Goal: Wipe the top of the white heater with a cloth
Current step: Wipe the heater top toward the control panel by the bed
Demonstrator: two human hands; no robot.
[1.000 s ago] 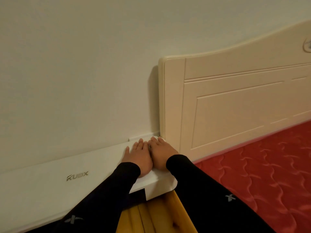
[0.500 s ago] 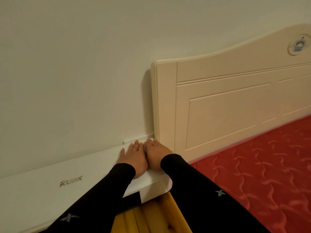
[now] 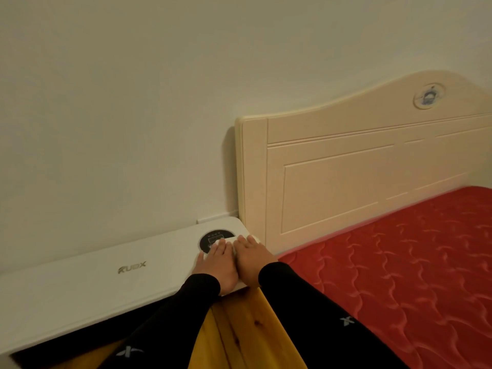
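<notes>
The long white heater (image 3: 80, 286) with a gold logo (image 3: 132, 267) runs along the wall. Both my hands lie flat, side by side, on its right end. My left hand (image 3: 218, 265) partly covers a round black control panel (image 3: 213, 237). My right hand (image 3: 251, 258) rests by the heater's right corner. A white cloth (image 3: 218, 242) peeks out at the fingertips of both hands; most of it is hidden under my palms. Black sleeves cover both arms.
A cream wooden headboard (image 3: 346, 169) stands just right of the heater, nearly touching it. A red quilted mattress (image 3: 399, 275) fills the lower right. A yellow wooden bed rail (image 3: 239, 328) runs below my hands. The plain wall (image 3: 119, 115) rises behind the heater.
Both hands have slid back toward me across the heater's right end, and the black control panel they covered now shows. The view has shifted right.
</notes>
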